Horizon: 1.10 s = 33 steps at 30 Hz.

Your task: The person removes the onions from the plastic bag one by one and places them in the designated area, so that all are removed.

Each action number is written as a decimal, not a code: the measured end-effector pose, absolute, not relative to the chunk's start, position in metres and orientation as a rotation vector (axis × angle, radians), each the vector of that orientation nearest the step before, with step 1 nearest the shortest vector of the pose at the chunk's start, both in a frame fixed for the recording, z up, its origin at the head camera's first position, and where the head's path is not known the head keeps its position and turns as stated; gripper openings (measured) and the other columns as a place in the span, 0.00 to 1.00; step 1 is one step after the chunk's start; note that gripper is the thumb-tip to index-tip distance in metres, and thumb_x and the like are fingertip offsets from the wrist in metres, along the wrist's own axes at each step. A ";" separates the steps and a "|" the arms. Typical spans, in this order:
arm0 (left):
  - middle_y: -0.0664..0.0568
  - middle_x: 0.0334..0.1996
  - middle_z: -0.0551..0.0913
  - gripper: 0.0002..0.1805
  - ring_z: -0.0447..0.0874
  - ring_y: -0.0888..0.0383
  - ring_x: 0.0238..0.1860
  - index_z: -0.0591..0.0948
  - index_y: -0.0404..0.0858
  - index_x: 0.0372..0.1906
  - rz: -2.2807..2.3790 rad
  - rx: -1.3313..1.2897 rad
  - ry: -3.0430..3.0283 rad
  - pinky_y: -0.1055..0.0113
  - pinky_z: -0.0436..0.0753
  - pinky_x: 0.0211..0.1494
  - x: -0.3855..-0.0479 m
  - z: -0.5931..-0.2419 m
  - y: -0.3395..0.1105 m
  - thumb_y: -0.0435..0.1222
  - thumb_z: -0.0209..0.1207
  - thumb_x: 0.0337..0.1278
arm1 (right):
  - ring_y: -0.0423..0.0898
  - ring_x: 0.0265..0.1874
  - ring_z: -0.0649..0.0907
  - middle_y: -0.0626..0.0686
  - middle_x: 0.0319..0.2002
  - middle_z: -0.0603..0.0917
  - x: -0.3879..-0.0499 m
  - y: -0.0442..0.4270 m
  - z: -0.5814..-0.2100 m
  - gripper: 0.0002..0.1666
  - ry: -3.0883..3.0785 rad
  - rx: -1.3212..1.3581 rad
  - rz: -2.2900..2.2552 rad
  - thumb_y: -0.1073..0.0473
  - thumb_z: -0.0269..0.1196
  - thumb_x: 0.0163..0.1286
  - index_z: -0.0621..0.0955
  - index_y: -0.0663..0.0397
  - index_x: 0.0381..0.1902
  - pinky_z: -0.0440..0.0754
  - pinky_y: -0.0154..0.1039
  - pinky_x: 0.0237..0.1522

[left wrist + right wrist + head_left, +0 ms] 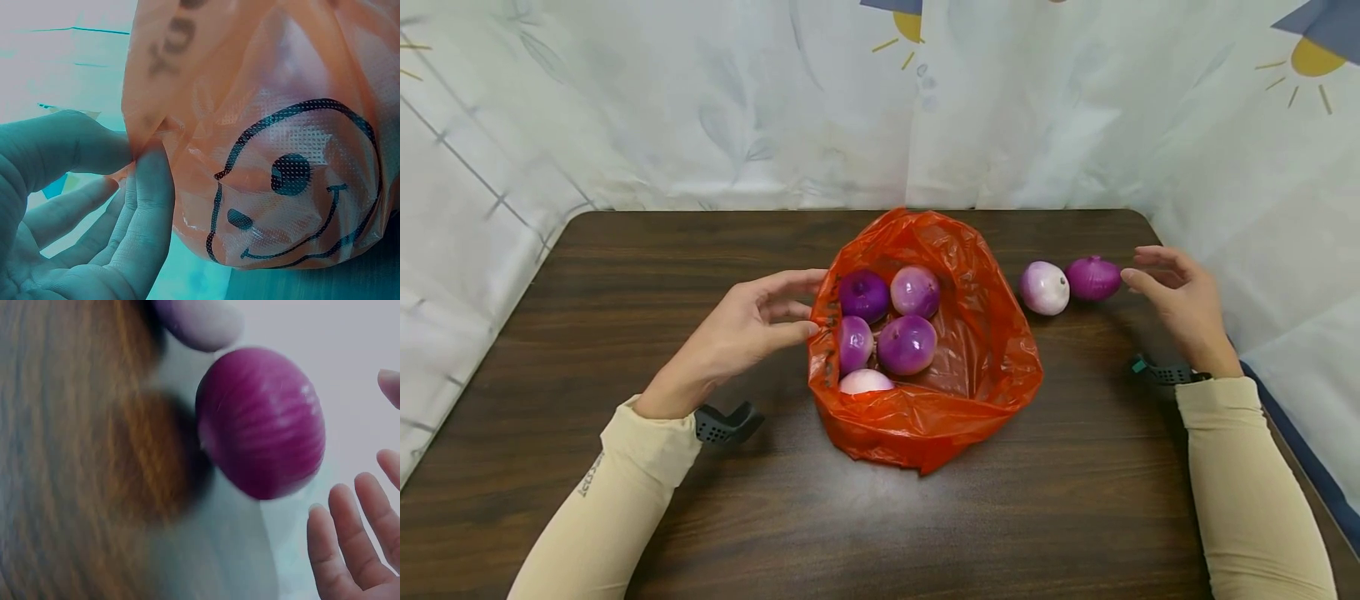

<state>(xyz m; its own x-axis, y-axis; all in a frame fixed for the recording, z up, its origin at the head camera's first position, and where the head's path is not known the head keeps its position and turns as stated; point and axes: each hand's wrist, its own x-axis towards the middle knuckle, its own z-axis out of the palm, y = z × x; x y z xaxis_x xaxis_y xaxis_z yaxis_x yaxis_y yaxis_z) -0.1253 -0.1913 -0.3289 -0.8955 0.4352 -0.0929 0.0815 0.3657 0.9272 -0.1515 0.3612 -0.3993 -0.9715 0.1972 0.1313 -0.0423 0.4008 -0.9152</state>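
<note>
A red plastic bag [992,333] stands with its mouth wide, and several purple onions [907,345] lie inside it. My left hand [741,337] pinches the bag's left rim between thumb and fingers. In the left wrist view, the fingers [153,200] hold a fold of the bag [206,125], whose side bears a printed smiling face. To the right of the bag, a pale onion [1045,288] and a deep purple onion [1093,278] sit side by side on the table. My right hand [1183,300] is just right of the deep purple onion, its fingers spread and holding nothing.
The dark wooden table [1000,517] ends at a pale patterned curtain [737,108] behind, with similar sheeting at both sides. A black strap [1168,372] sits on the right wrist and a black mount [727,423] on the left.
</note>
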 end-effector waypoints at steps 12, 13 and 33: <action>0.52 0.67 0.79 0.31 0.87 0.55 0.55 0.74 0.50 0.73 1.532 0.477 2.310 0.67 0.87 0.53 -0.125 -0.329 -0.194 0.36 0.67 0.66 | 0.34 0.44 0.86 0.42 0.52 0.87 -0.141 0.314 -0.366 0.26 -2.292 0.031 1.691 0.64 0.72 0.66 0.83 0.53 0.62 0.79 0.22 0.43; 0.52 0.67 0.79 0.31 0.86 0.54 0.56 0.74 0.50 0.73 1.527 0.484 2.310 0.67 0.87 0.53 -0.126 -0.329 -0.194 0.36 0.67 0.66 | 0.34 0.44 0.86 0.43 0.51 0.88 -0.140 0.308 -0.363 0.26 -2.276 0.065 1.701 0.65 0.72 0.66 0.83 0.55 0.62 0.79 0.22 0.44; 0.51 0.66 0.79 0.32 0.86 0.51 0.56 0.74 0.49 0.73 1.584 0.529 2.242 0.67 0.88 0.52 -0.125 -0.327 -0.191 0.32 0.67 0.65 | 0.40 0.41 0.88 0.50 0.44 0.88 -0.127 0.211 -0.329 0.23 -2.419 0.674 1.722 0.76 0.70 0.63 0.81 0.71 0.56 0.86 0.26 0.46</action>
<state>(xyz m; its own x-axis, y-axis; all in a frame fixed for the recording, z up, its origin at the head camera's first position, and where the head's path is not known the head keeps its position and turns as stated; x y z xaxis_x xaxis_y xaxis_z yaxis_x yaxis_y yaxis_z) -0.1248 -0.1908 -0.3268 -0.8713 0.4867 -0.0636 0.1027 0.3075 0.9460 -0.1266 0.2105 -0.3293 -0.8975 -0.2962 0.3266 -0.4056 0.2643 -0.8750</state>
